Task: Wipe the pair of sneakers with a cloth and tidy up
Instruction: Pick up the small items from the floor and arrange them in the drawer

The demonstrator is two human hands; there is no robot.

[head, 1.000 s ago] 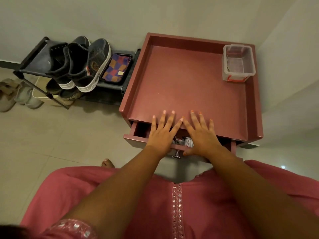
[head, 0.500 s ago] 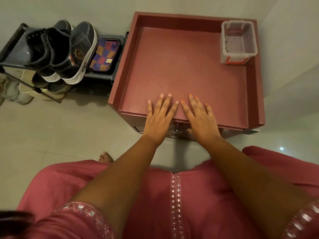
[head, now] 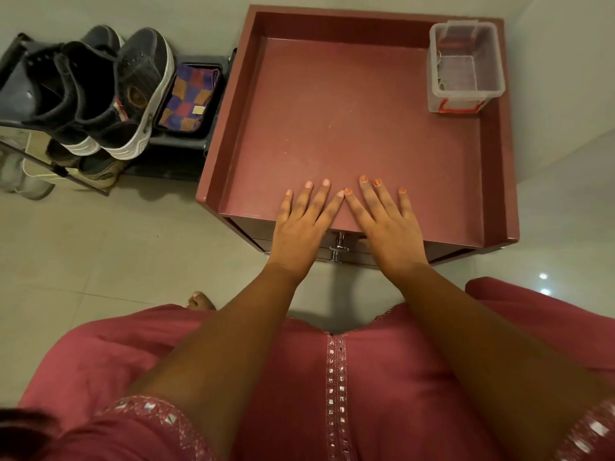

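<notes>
Maroon cabinet [head: 349, 128] top w/ both my hands flat on its near edge: left hand [head: 301, 224] and right hand [head: 387, 224] have fingers straight and spread, holding nothing, index tips nearly touching above the drawer [head: 339, 252], which looks shut. Sneakers [head: 109, 94] sit on the rack [head: 186, 146] far left, cloth [head: 189, 98] in a tray just right of them, so tidy-up looks about done imo. To finish well: lift both palms straight up, no dragging, and don't bump the clear box [head: 466, 68] at far right.
</notes>
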